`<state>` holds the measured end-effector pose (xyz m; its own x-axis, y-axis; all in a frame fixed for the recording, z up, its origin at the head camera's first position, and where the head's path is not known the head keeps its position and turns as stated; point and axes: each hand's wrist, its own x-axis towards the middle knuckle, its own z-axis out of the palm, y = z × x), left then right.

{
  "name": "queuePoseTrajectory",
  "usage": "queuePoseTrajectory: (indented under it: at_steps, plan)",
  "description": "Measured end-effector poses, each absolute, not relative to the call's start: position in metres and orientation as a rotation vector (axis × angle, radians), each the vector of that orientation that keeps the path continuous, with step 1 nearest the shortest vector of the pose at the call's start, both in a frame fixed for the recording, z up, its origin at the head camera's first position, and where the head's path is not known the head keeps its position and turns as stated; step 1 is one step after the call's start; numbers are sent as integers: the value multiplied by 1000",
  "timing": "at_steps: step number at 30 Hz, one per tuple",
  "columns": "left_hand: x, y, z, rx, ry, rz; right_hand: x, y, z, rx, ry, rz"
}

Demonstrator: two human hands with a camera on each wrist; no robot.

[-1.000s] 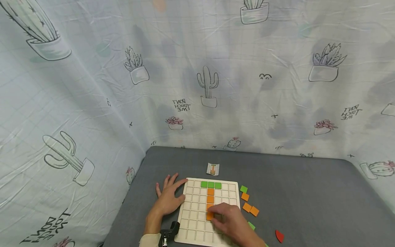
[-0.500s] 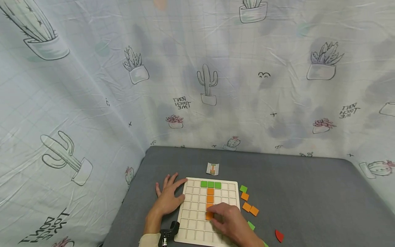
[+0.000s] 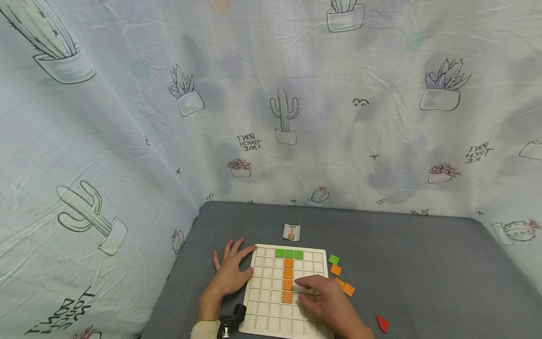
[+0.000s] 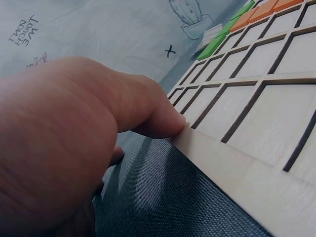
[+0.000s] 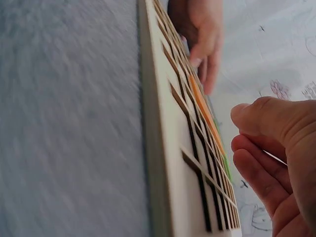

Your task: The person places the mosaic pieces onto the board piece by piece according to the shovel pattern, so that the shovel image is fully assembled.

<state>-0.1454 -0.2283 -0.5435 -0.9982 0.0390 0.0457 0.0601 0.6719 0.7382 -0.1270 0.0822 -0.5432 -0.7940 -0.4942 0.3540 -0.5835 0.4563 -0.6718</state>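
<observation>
A pale wooden grid board (image 3: 262, 307) lies on the dark grey table. Three green square tiles (image 3: 289, 254) fill cells in its far row, and a column of several orange square tiles (image 3: 287, 297) runs toward the near side from the middle one. My left hand (image 3: 229, 277) rests at the board's left edge, fingers spread; in the left wrist view its thumb (image 4: 165, 118) touches the rim. Just right of the orange column, my right hand (image 3: 325, 301) hovers over the board, thumb and index finger apart with nothing between them.
A small printed card (image 3: 291, 232) lies beyond the board. Right of the board are a loose green tile (image 3: 333, 259) and orange tiles (image 3: 348, 289), one partly hidden by my right hand. A red wedge-shaped piece (image 3: 383, 324) lies farther right. Patterned cloth (image 3: 322, 117) hangs behind the table.
My right hand has let go of the nearest orange tile and moved a little right, so the lower orange tiles now show fully. The left hand has stayed put.
</observation>
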Motion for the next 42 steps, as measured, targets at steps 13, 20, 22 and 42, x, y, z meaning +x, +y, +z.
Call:
queuePoseTrajectory:
  at_steps: [13,20,22,42]
  plan:
    - [-145,-228,-545,-76,-2855,-1257,-126,128,-537,708,-2681,1319]
    - [-146,-228,-546,-63,-2851,-1240,-122,153,-538,484,-2740,1329]
    - [-146,-228,-546,-62,-2851,-1229,-122,161,-538,435,-2755,1310]
    - [-144,-228,-545,-74,-2841,-1236,-126,186,-547,275,-2855,1032]
